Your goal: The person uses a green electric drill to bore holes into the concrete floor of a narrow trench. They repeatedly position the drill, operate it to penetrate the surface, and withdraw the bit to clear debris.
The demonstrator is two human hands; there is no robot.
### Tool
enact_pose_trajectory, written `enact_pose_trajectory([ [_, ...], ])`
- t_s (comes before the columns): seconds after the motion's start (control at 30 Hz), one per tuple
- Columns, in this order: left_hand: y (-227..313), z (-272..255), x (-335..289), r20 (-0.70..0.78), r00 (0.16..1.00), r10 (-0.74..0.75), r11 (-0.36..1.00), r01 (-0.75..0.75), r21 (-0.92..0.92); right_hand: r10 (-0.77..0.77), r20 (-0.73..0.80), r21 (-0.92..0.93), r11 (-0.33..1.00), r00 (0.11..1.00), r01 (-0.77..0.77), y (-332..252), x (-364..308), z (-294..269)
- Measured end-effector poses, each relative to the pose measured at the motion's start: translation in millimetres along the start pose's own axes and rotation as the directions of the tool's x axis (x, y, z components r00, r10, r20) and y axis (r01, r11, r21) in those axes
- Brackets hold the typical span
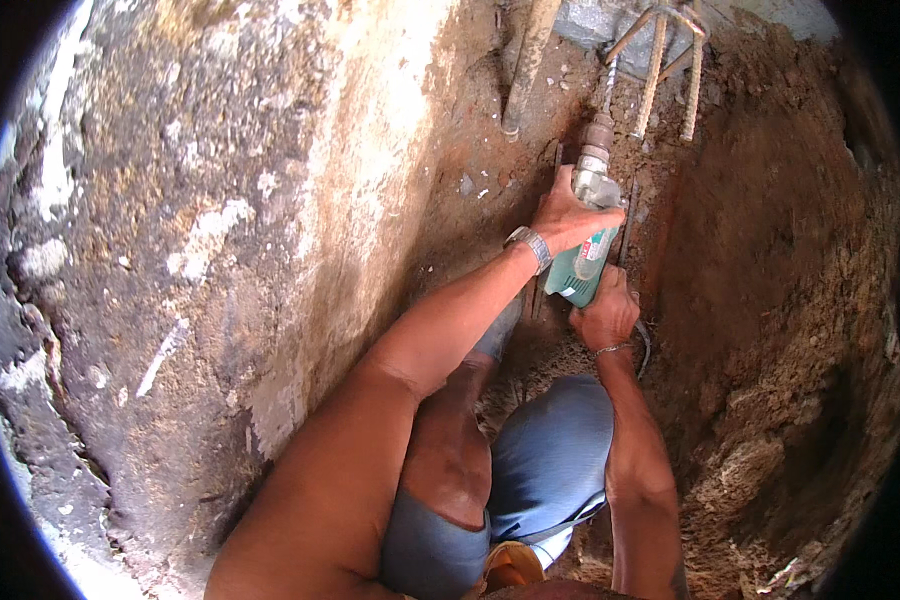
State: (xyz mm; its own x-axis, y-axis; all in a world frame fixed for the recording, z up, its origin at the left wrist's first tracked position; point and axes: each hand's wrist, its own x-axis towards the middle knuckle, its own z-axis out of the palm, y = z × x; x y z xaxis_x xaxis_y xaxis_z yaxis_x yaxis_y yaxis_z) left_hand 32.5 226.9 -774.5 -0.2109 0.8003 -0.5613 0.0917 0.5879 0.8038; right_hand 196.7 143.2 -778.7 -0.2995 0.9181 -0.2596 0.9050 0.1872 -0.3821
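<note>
Head view: where's our drill (595, 188)?

Ahead of our knee (558, 440), bit (610, 85) beside bent bars (654, 75). Our left hand (567, 222) wraps its fingers round the front; our right hand (607, 314) curls its fingers round the rear.

Any writing?

We see a label (594, 246), too small to read.

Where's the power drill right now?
In the head view, the green power drill is upper right of centre, in the left hand and right hand, its bit beside bent rebar.
</note>
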Motion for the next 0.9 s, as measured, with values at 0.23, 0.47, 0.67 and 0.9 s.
enact_pose_trajectory([
  [0.23,-16.1,-1.7,7.0,0.0,1.0,-0.007,1.0,0.007,0.022,-0.041,-0.074,0.01,0.999,0.996,0.042,-3.8,1.2,-0.5],
  [0.47,-19.0,-3.9,12.7,0.047,0.998,0.035,0.994,-0.03,-0.105,-0.125,-0.159,0.068,0.988,0.979,0.137,-4.8,3.0,3.0],
  [0.67,-15.8,-5.7,8.9,0.047,0.999,0.016,0.995,-0.012,-0.099,-0.065,-0.111,0.077,0.994,0.992,0.074,-2.5,3.7,9.3],
  [0.9,-10.5,-5.0,9.0,0.048,0.999,-0.008,0.999,0.011,-0.052,-0.116,-0.165,0.051,0.991,0.979,0.126,-0.7,3.8,10.1],
])
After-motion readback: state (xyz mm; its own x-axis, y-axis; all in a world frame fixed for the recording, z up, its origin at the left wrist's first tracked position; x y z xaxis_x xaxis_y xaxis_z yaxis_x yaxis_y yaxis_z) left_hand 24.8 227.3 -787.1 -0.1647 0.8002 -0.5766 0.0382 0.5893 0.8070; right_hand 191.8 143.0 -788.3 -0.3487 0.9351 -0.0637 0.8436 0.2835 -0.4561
